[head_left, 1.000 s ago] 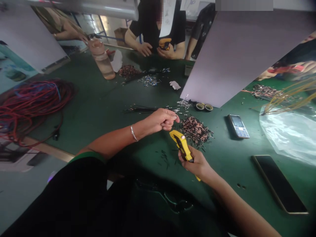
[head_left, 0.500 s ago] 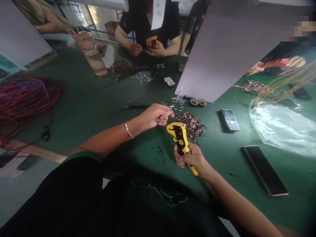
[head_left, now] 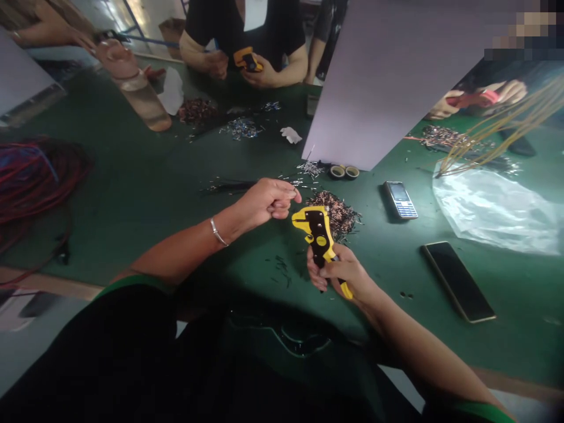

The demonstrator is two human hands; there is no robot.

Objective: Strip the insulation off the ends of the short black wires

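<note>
My right hand (head_left: 337, 270) is wrapped round the handles of a yellow and black wire stripper (head_left: 318, 232), its jaws pointing up and left. Up and left of the tool, my left hand (head_left: 277, 198) is closed in a pinch; whatever sits between its fingertips is too small to make out. Behind the stripper lies a heap of short black and copper wire pieces (head_left: 338, 212). Black wires (head_left: 233, 187) lie just beyond my left hand, and small silvery pins (head_left: 311, 168) are scattered past them. A few black scraps (head_left: 281, 269) lie on the green table (head_left: 247, 258) between my arms.
A keypad phone (head_left: 400, 200), a smartphone (head_left: 458, 282) and a clear plastic bag (head_left: 497, 211) lie at the right. Two tape rolls (head_left: 344, 171) touch a pale partition (head_left: 374, 82). Red cables (head_left: 39, 194) and a bottle (head_left: 143, 100) are left. Co-workers sit opposite and right.
The whole view has shifted, so the table's things appear a little further left and higher. My hands keep nearly the same pose, the right still holding the wire stripper.
</note>
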